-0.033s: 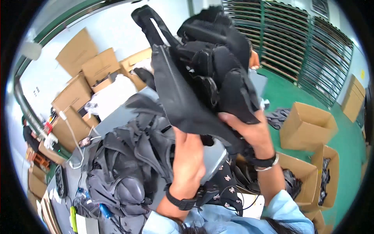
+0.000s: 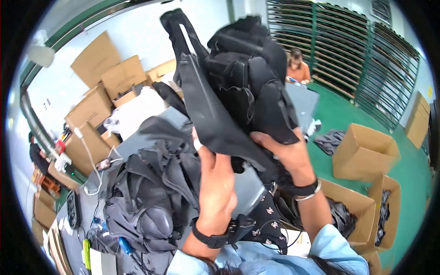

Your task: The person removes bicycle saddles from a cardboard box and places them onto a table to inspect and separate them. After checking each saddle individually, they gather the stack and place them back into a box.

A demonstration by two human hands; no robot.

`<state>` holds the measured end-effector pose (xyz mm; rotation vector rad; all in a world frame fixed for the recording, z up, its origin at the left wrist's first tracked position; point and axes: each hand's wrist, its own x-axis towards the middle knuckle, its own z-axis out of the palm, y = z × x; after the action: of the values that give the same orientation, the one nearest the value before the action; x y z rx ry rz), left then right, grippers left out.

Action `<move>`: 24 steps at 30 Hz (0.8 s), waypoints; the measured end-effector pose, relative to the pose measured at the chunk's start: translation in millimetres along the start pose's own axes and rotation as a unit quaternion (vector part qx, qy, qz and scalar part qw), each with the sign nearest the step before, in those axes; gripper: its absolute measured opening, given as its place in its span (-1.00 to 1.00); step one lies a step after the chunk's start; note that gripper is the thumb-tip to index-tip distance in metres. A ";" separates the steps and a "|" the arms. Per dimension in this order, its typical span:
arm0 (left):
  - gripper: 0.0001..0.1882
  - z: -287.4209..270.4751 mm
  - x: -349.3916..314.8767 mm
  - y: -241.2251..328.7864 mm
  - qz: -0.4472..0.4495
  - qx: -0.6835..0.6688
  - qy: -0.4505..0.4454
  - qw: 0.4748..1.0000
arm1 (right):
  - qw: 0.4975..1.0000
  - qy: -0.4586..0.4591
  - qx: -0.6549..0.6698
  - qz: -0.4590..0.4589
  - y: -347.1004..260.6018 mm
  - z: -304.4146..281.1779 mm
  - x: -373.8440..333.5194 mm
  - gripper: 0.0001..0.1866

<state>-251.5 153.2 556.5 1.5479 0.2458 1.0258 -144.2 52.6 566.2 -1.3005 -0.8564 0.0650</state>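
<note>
I hold up a black backpack [image 2: 215,119] in the middle of the view, with its zipped panel, pockets and a strap with a white strip facing me. My left hand [image 2: 215,169] grips its lower left edge, the fingers partly hidden behind the fabric. At the lower right of the backpack, my right hand [image 2: 284,151] is closed on it, thumb in front and the other fingers out of sight. Under my left forearm and to its left lies a pile of black and grey backpacks [image 2: 151,197] on the grey table [image 2: 130,142].
Cardboard boxes [image 2: 91,110] and a white plastic bag [image 2: 140,105] stand behind the table. Open cartons [image 2: 362,151] holding dark pieces sit on the green floor to the right. Cables, a phone [image 2: 103,164] and a power strip [image 2: 72,210] lie at left. A person in orange [image 2: 299,71] sits farther back.
The view has shifted slightly, and the person in orange shows more fully. Both hands, with the backpack, sit a little farther left in the picture. The grip looks the same.
</note>
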 end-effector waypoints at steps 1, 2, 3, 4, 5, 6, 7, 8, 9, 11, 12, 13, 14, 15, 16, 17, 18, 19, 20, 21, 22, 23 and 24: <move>-0.52 -1.9 4.8 4.5 -0.138 -0.291 0.077 0.944 | 0.995 -0.026 0.073 0.056 14.9 10.0 8.4 -0.64; -0.35 -8.6 8.0 15.3 -0.104 -0.250 0.048 0.961 | 0.988 -0.025 0.129 0.082 27.1 23.0 17.1 -0.67; -0.35 -16.2 12.6 12.0 -0.094 -0.243 0.061 0.963 | 0.981 -0.021 0.186 0.057 37.4 37.8 23.7 -0.64; -0.23 -29.4 14.8 0.4 -0.085 -0.112 0.072 0.987 | 0.966 -0.013 0.238 0.104 49.7 53.4 27.9 -0.62; -0.10 -40.8 18.6 -12.5 -0.081 0.019 0.081 0.993 | 0.946 -0.003 0.285 0.151 62.9 66.0 32.6 -0.59; -0.04 -50.8 23.9 -25.1 -0.086 0.057 0.084 0.991 | 0.931 -0.013 0.307 0.194 78.0 72.3 37.9 -0.59; -0.06 -55.1 24.8 -23.6 -0.112 0.170 0.097 0.974 | 0.915 -0.022 0.327 0.236 95.2 72.5 44.8 -0.58; -0.09 -61.3 27.3 -27.7 -0.119 0.244 0.094 0.958 | 0.881 -0.064 0.335 0.327 116.6 67.3 51.4 -0.60; -0.12 -64.6 31.2 -30.6 -0.123 0.315 0.085 0.937 | 0.849 -0.090 0.376 0.359 133.3 61.5 58.6 -0.61; -0.17 -76.0 39.8 -45.1 -0.107 0.379 0.074 0.916 | 0.857 -0.065 0.364 0.358 148.3 60.3 69.2 -0.59; -0.22 -74.2 47.4 -48.1 -0.100 0.390 0.063 0.913 | 0.845 -0.069 0.416 0.330 187.0 46.8 80.5 -0.58; -0.26 -75.1 54.4 -51.9 -0.097 0.404 0.054 0.908 | 0.843 -0.071 0.417 0.332 210.5 44.2 85.9 -0.58; -0.26 -75.0 60.5 -57.8 -0.101 0.404 0.053 0.907 | 0.845 -0.068 0.410 0.337 236.0 30.2 99.1 -0.59; -0.30 -77.6 65.3 -59.4 -0.075 0.442 0.044 0.893 | 0.845 -0.071 0.405 0.341 262.1 12.0 106.3 -0.60; -0.34 -77.4 73.5 -65.3 -0.047 0.474 0.029 0.879 | 0.848 -0.067 0.399 0.342 286.4 -0.1 121.6 -0.60; -0.35 -78.6 77.1 -74.0 -0.001 0.494 0.035 0.869 | 0.850 -0.064 0.393 0.345 316.6 -25.2 121.1 -0.61; -0.34 -78.6 81.0 -77.5 0.000 0.508 -0.009 0.861 | 0.853 -0.058 0.386 0.346 341.6 -45.3 125.7 -0.61; -0.33 -76.3 85.5 -82.8 0.002 0.519 -0.056 0.853 | 0.858 -0.047 0.376 0.347 362.3 -57.2 136.6 -0.62; -0.31 -74.8 85.8 -88.8 0.023 0.537 -0.076 0.840 | 0.860 -0.043 0.368 0.351 385.7 -65.9 140.5 -0.62; -0.28 -74.8 86.8 -92.1 0.040 0.558 -0.104 0.822 | 0.861 -0.042 0.361 0.356 409.8 -67.3 135.2 -0.62; -0.28 -76.4 87.4 -93.8 0.042 0.550 -0.136 0.823 | 0.863 -0.040 0.352 0.361 434.0 -81.4 126.9 -0.62; -0.27 -80.2 88.9 -94.5 0.045 0.539 -0.166 0.825 | 0.866 -0.039 0.341 0.365 470.5 -138.8 80.9 -0.63; -0.29 -80.9 89.8 -92.9 0.037 0.551 -0.191 0.812 | 0.869 -0.036 0.330 0.367 485.9 -162.1 77.7 -0.63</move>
<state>-220.8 294.7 508.7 2.7937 0.5590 0.5703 204.7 110.3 187.5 -0.8956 -0.2937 0.9387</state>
